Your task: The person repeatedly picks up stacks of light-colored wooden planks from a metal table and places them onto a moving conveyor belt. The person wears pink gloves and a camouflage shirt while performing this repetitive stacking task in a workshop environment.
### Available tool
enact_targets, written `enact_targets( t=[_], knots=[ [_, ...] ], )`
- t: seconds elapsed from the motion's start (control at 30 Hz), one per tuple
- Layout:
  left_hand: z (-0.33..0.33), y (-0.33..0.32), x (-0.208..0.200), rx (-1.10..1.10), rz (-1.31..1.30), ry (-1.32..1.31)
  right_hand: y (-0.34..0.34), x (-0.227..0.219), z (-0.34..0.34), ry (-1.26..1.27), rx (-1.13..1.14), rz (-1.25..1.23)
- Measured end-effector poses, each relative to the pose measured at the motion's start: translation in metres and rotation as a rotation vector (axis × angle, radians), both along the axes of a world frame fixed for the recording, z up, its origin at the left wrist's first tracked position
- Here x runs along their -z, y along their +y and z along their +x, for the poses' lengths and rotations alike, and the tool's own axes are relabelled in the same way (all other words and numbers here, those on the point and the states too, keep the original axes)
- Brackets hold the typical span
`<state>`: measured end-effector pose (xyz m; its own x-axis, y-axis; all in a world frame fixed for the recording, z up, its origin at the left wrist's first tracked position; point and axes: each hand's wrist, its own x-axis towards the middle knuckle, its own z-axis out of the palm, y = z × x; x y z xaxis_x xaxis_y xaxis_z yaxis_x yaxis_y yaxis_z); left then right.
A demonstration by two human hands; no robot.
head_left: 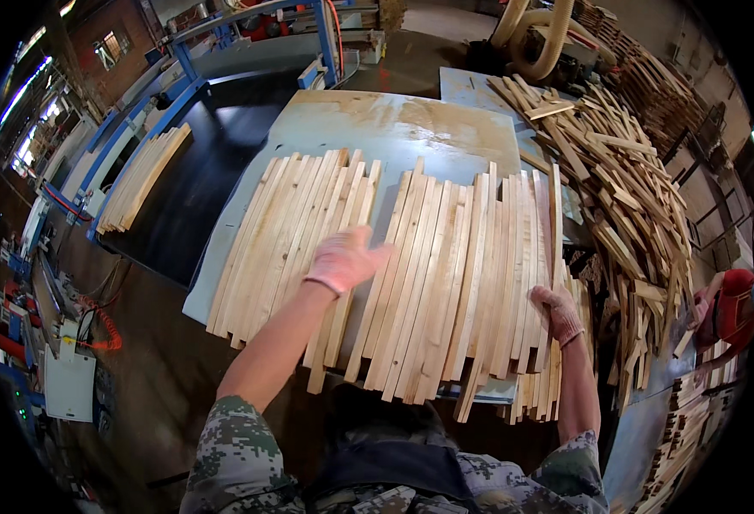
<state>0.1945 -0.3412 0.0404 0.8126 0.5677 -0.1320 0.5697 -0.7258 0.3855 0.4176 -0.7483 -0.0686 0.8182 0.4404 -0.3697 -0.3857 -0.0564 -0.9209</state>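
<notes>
Two groups of pale wooden strips lie side by side before me, a left group (278, 231) and a right group (437, 274), with a narrow gap between them. My left hand (349, 259), in a pinkish work glove and slightly blurred, is over the right part of the left group. Its thumb points apart toward the gap, and it holds nothing that I can see. At the right edge of the right group, my gloved right hand (559, 315) grips an outer wooden strip (556, 214). Its thumb rests on the strips' upper side; its other fingers are mostly hidden.
Under the strips is a pale, worn board (471, 128). To the left, a dark conveyor belt (231, 128) carries more strips (146, 176) beside a blue machine frame (184, 64). A loose wood heap (625, 188) rises at right. Another person in red (733, 304) is at far right.
</notes>
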Motion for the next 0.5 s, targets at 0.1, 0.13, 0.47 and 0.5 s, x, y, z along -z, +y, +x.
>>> enact_targets(
  t=[0.1, 0.13, 0.47, 0.5],
  knots=[
    [-0.075, 0.109, 0.054, -0.108, 0.495, -0.368, 0.024, -0.011, -0.012, -0.028, -0.025, -0.024],
    [-0.1, 0.142, 0.062, -0.172, 0.679, -0.269, 0.027, -0.008, -0.014, -0.015, -0.017, -0.016],
    [-0.201, 0.289, 0.078, -0.582, 0.11, 0.033, 0.138, 0.032, -0.048, 0.051, 0.033, -0.008],
    [-0.208, 0.306, 0.074, -0.591, 0.105, 0.05, 0.159, 0.032, -0.053, 0.027, 0.032, -0.015]
  ],
)
